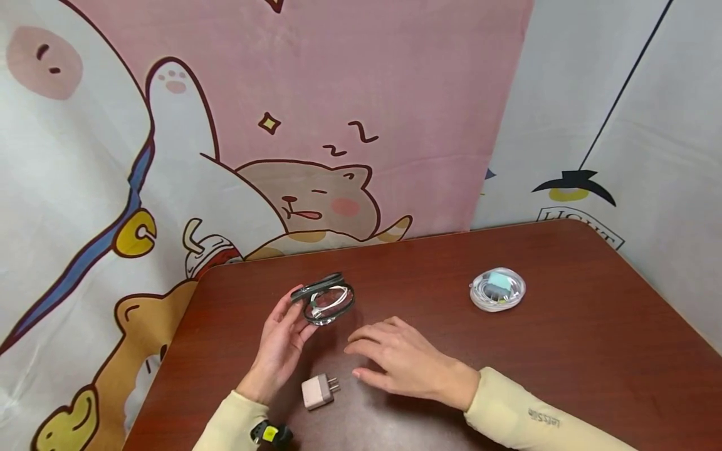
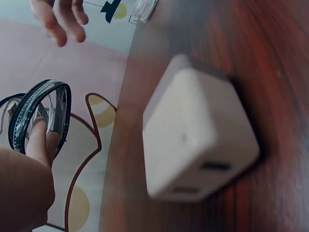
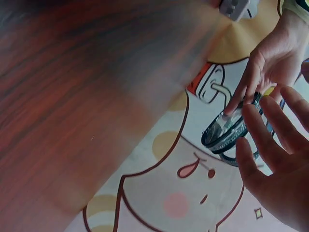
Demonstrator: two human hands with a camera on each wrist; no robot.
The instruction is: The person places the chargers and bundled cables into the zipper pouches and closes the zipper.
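My left hand (image 1: 280,344) holds up a small round clear pouch (image 1: 317,288) with black zip trim. A coiled white cable (image 1: 329,303) shows inside it. In the left wrist view the fingers reach into the pouch (image 2: 41,108), partly hidden by its wall. To its right, my right hand (image 1: 403,360) hovers over the table with fingers spread and nothing in them; the right wrist view shows that hand (image 3: 280,164) close to the pouch. Below, between both hands, a whitish charger plug (image 1: 317,393) lies on the table, its prongs pointing right.
Farther right on the brown table (image 1: 417,275) sits a round clear case (image 1: 479,300) with a mint-and-grey item inside. A printed cartoon cloth (image 1: 429,94) hangs behind the table's back edge. A dark wristband (image 1: 271,432) is on the left sleeve.
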